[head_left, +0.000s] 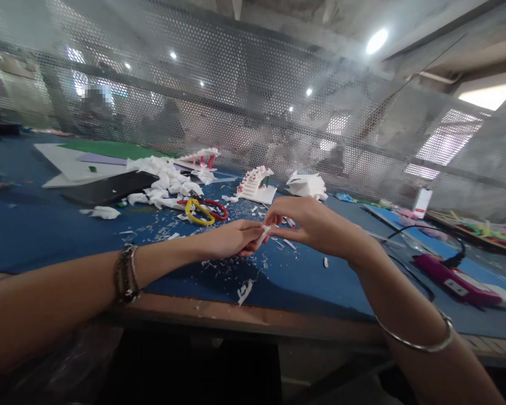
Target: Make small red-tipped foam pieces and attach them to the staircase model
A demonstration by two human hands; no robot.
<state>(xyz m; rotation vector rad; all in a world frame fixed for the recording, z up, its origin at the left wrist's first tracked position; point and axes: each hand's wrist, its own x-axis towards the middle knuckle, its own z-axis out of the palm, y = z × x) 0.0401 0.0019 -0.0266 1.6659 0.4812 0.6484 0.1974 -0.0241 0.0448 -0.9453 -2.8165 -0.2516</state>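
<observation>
A small white piece of what looks like paper or tissue is pinched between my two hands above the blue tabletop. My left hand closes its fingers round the piece from the left. From the right, my right hand brings thumb and forefinger together on the piece's upper end. White shreds lie scattered under both hands, and a larger torn strip rests close to the table's front edge. Beyond the left hand lie scissors with yellow and red handles. A small white model staircase stands behind the hands.
Crumpled white tissue is heaped at left beside a black flat object and green sheet. A white paper stack stands behind. At right lie a purple power strip with a black cable and a tray of coloured strips.
</observation>
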